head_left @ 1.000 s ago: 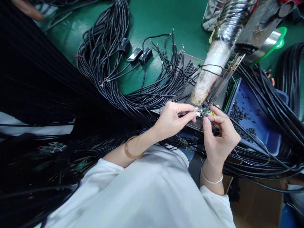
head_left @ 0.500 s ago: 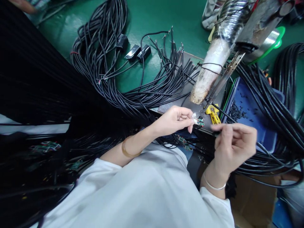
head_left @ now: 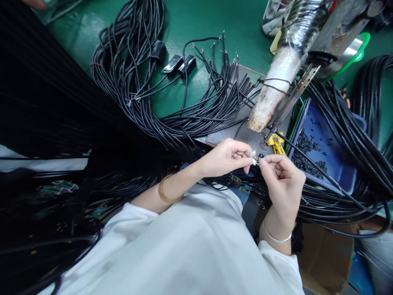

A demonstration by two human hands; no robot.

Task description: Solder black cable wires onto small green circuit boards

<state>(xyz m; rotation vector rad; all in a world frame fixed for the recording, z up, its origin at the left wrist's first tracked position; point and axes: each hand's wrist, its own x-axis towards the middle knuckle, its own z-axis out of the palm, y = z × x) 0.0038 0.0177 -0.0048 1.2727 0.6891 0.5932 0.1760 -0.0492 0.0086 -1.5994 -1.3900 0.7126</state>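
Circuit board sits mostly hidden between the pinching fingers.

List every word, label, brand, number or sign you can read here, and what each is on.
None can be read.
Any marking on the small part between the left hand and right hand is too tiny.
The yellow piece and blue tray show no lettering.

Green tabletop (slightly glossy) beneath looped black cables, two black blocks and a grey board.
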